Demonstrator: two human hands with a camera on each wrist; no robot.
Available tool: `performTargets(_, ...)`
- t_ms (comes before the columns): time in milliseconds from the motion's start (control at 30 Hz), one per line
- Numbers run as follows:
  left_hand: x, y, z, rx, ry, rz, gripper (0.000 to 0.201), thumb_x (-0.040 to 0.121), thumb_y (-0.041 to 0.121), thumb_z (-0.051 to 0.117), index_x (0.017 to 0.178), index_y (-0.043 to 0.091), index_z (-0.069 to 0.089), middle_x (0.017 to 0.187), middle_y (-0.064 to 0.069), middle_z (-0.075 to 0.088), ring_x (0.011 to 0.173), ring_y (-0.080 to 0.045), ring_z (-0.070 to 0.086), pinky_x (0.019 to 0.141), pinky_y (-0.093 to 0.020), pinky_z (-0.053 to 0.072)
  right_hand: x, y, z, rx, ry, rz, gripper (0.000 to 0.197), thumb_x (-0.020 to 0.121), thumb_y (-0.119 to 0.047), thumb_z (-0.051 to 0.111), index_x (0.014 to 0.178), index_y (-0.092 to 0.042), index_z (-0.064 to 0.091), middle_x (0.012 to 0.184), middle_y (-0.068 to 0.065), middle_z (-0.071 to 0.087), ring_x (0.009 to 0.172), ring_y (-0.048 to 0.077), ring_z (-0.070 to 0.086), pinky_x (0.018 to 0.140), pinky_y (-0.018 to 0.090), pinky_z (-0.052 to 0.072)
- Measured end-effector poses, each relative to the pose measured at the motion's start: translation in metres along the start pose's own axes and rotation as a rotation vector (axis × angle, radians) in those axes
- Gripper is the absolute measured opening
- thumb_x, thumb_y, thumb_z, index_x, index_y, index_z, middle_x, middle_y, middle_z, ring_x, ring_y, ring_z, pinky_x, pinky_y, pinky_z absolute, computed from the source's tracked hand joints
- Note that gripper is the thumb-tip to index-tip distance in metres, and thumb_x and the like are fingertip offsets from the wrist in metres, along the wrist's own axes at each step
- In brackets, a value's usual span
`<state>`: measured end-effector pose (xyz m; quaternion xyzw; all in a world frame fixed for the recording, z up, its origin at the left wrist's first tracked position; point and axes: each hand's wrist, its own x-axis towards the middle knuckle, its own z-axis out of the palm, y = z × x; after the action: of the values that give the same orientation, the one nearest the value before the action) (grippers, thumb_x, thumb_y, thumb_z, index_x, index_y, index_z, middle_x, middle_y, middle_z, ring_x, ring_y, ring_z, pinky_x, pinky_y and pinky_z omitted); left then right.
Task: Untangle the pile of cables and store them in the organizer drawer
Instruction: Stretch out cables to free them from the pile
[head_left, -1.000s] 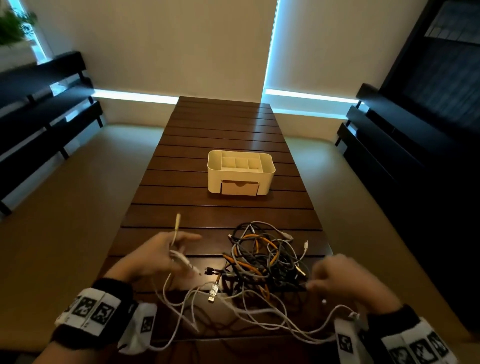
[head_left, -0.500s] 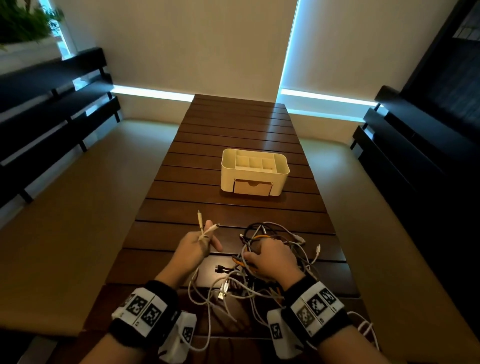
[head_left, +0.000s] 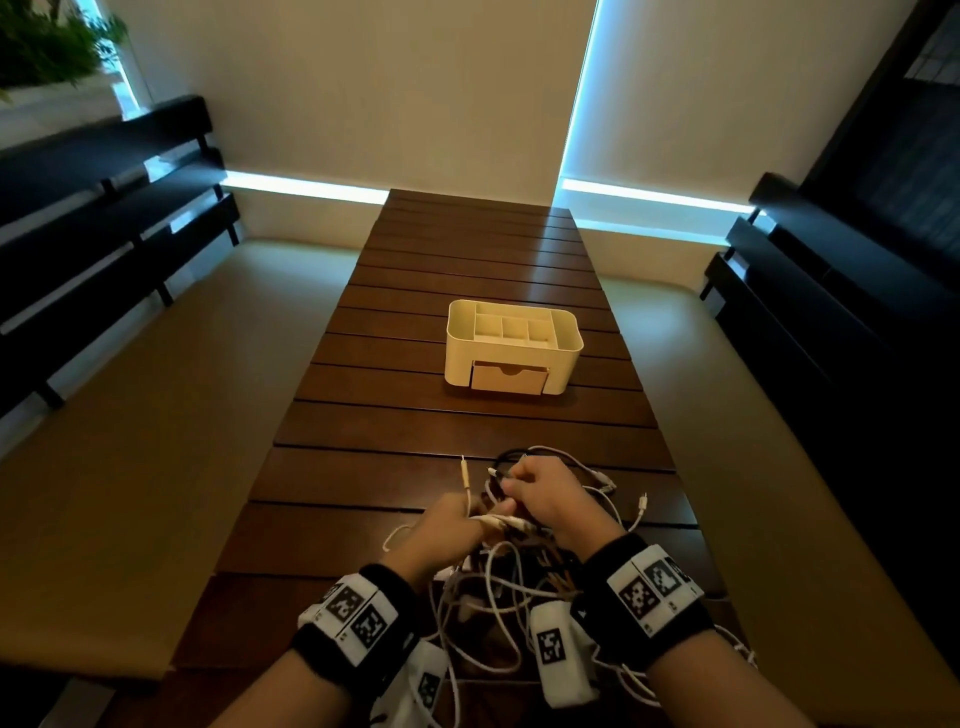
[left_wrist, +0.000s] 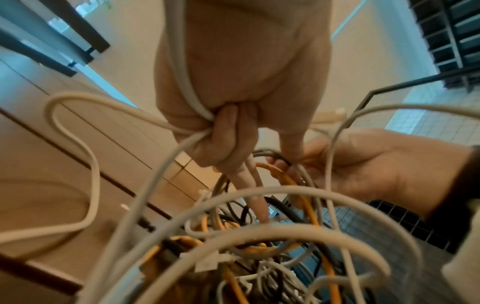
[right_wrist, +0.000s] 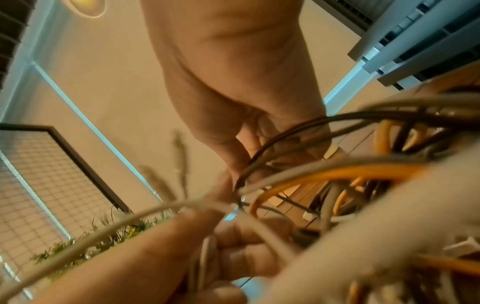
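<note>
Untangling is the step in hand, and nothing is stored yet. The left hand (head_left: 445, 530) has its fingers curled tight round a white cable (left_wrist: 182, 82), one plug end poking up past the knuckles. The right hand (head_left: 550, 499) is right beside it, fingers hooked into dark and grey strands at the top of the cable pile (head_left: 524, 582). The pile sits on the near end of the tabletop (head_left: 363, 483): white, grey, black and orange leads looped through each other (a proper knot, loops crossing everywhere). Next call, I'd say: draw that white lead free while the right hand pins the rest. The organizer (head_left: 511, 343) waits further up the tabletop, well apart, its drawer (head_left: 509, 376) closed.
</note>
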<state>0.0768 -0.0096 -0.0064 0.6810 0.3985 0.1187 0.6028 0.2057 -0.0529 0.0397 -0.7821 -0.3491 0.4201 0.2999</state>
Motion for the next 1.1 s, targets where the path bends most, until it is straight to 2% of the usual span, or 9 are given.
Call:
performTargets(100,0.006,0.016,0.007,-0.124,0.092,0.068,0.019,0.093,0.019,0.057,0.09,0.002,0.066,0.079,-0.012,0.068,0.067,-0.01,0.063,0.064,-0.026,0.05,0.002,-0.012,-0.001,0.245,0.043,-0.044,0.02,0.092,-0.001,0.051,0.074,-0.011,0.054,0.074,0.005,0.051,0.056,0.014,0.049,0.051,0.023,0.046)
performTargets(267,0.017,0.041,-0.001,-0.278,0.222,0.248,0.008,0.093,0.012,0.057,0.089,0.016,0.062,0.077,0.001,0.066,0.071,-0.005,0.063,0.065,-0.021,0.05,0.004,-0.037,-0.018,0.159,0.192,-0.315,0.011,0.09,-0.012,0.057,0.082,-0.017,0.062,0.082,0.006,0.066,0.078,0.019,0.062,0.076,0.035,0.052)
performTargets(333,0.023,0.038,-0.008,-0.231,0.28,0.176,0.004,0.09,0.016,0.062,0.088,0.014,0.065,0.086,-0.004,0.07,0.084,-0.016,0.066,0.076,-0.034,0.054,0.003,-0.038,-0.025,0.117,0.261,-0.329,0.01,0.09,-0.017,0.057,0.082,-0.021,0.063,0.084,0.005,0.069,0.083,0.02,0.066,0.079,0.036,0.053)
performTargets(400,0.026,0.023,-0.015,-0.066,0.331,-0.015,0.011,0.085,0.024,0.066,0.083,0.013,0.067,0.086,-0.007,0.07,0.085,-0.023,0.064,0.074,-0.037,0.051,-0.001,-0.038,-0.038,0.175,0.339,-0.307,0.014,0.092,-0.019,0.053,0.081,-0.023,0.06,0.079,0.001,0.066,0.075,0.015,0.064,0.075,0.032,0.054)
performTargets(500,0.017,0.004,-0.02,0.272,0.353,-0.235,0.025,0.084,0.04,0.065,0.077,0.016,0.067,0.079,-0.003,0.065,0.072,-0.015,0.059,0.058,-0.028,0.043,-0.013,-0.044,-0.059,0.332,0.296,-0.334,0.017,0.096,-0.015,0.046,0.087,-0.016,0.061,0.065,-0.002,0.051,0.058,0.011,0.047,0.06,0.023,0.044)
performTargets(667,-0.005,0.026,-0.03,0.238,0.6,-0.027,0.036,0.08,0.057,0.063,0.087,0.023,0.053,0.092,0.006,0.055,0.082,-0.013,0.053,0.064,-0.028,0.038,-0.026,-0.048,-0.078,0.419,0.184,-0.392,0.024,0.096,-0.019,0.046,0.087,-0.01,0.066,0.053,-0.009,0.035,0.047,0.006,0.026,0.047,0.02,0.023)
performTargets(800,-0.018,0.05,-0.031,0.185,0.567,0.11,0.03,0.084,0.04,0.065,0.067,0.017,0.056,0.065,0.002,0.06,0.067,-0.017,0.055,0.056,-0.029,0.039,-0.038,-0.052,-0.088,0.527,0.044,-0.444,0.021,0.095,-0.014,0.046,0.091,-0.01,0.066,0.054,-0.006,0.036,0.042,0.005,0.024,0.039,0.016,0.022)
performTargets(967,-0.037,0.065,-0.064,0.503,0.212,-0.033,0.018,0.073,0.033,0.079,0.072,0.022,0.065,0.077,0.009,0.064,0.074,-0.002,0.056,0.055,-0.017,0.039,-0.049,-0.063,-0.107,0.643,0.029,-0.5,0.025,0.095,-0.01,0.043,0.085,-0.009,0.066,0.047,-0.009,0.037,0.036,0.003,0.024,0.036,0.015,0.02)
performTargets(1100,-0.051,0.067,-0.106,0.407,0.223,-0.065,0.017,0.068,0.028,0.082,0.068,0.015,0.071,0.077,-0.001,0.07,0.079,-0.014,0.063,0.064,-0.028,0.048,-0.059,-0.072,-0.111,0.804,0.022,-0.661,0.024,0.089,-0.012,0.047,0.082,-0.011,0.07,0.048,-0.008,0.038,0.034,0.002,0.026,0.037,0.015,0.019)
